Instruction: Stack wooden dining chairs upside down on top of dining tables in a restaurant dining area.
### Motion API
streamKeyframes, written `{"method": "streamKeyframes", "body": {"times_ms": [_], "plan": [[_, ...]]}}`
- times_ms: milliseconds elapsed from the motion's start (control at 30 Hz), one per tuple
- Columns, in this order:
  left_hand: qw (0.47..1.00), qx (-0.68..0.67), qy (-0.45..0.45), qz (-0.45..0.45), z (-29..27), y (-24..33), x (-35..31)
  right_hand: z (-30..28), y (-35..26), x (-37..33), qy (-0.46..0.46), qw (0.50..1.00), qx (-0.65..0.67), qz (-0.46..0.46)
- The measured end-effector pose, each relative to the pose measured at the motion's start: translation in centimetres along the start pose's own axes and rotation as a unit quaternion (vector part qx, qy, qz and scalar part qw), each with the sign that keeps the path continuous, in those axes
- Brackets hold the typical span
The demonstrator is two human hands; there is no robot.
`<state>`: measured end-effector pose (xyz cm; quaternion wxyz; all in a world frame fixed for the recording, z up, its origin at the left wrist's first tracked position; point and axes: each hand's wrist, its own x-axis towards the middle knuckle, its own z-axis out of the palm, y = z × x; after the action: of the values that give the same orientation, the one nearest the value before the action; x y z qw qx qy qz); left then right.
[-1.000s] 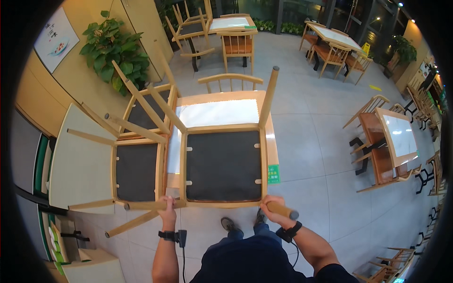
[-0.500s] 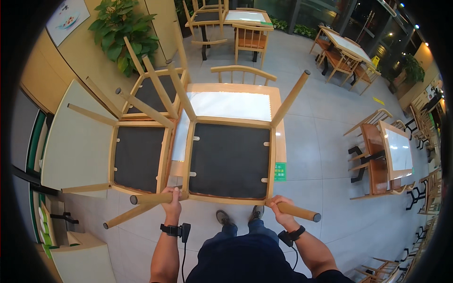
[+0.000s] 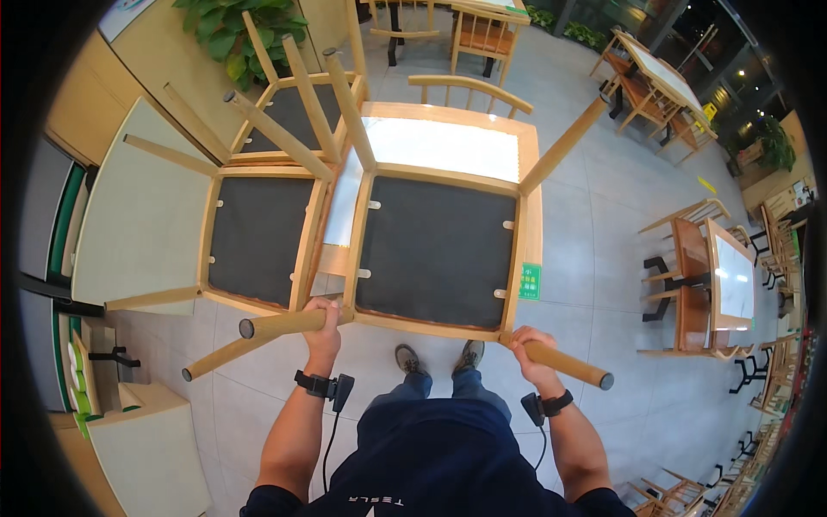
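Note:
An upturned wooden chair [image 3: 435,250] is in front of me, its black seat underside facing up and its legs sticking out. My left hand [image 3: 324,327] is wrapped round its near left leg, close to the seat frame. Its near right leg is gripped by my right hand [image 3: 532,351], also close to the frame. Behind the chair is a wooden table [image 3: 527,142] with a white top panel, partly covered. Whether the chair rests on the table or hangs above it, I cannot tell. To the left, another upturned chair [image 3: 258,241] lies right beside mine.
A third upturned chair [image 3: 297,116] is farther back, near a leafy plant [image 3: 233,30]. One upright chair [image 3: 469,84] stands at the table's far side. Rightward are another table [image 3: 732,276] and brown-seated chairs [image 3: 692,319]. A pale partition [image 3: 129,215] borders the left.
The view has tilted, so the chairs and table sit higher in the picture and slightly right. Both hands keep their hold on the chair legs.

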<state>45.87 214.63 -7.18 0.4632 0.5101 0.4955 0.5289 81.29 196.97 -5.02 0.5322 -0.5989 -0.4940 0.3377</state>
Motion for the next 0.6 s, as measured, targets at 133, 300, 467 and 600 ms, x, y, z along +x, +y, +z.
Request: {"method": "streamKeyframes", "body": {"times_ms": [133, 300, 467, 600], "plan": [[1.0, 0.006, -0.004, 0.024, -0.2, -0.7, 0.1, 0.2, 0.0, -0.4, 0.016, 1.0, -0.022, 0.016], [1.0, 0.01, 0.017, 0.011, 0.0, -0.9, 0.0, 0.2, 0.2, -0.5, 0.03, 0.998, -0.049, 0.01], [0.999, 0.038, 0.006, 0.025, -0.3, -1.4, -0.3, 0.7, -0.6, -1.3, 0.083, 0.991, -0.093, 0.057], [0.999, 0.034, -0.025, 0.028, -0.1, -0.1, -0.4, 0.6, -1.5, -1.7, 0.089, 0.984, -0.142, 0.06]]}}
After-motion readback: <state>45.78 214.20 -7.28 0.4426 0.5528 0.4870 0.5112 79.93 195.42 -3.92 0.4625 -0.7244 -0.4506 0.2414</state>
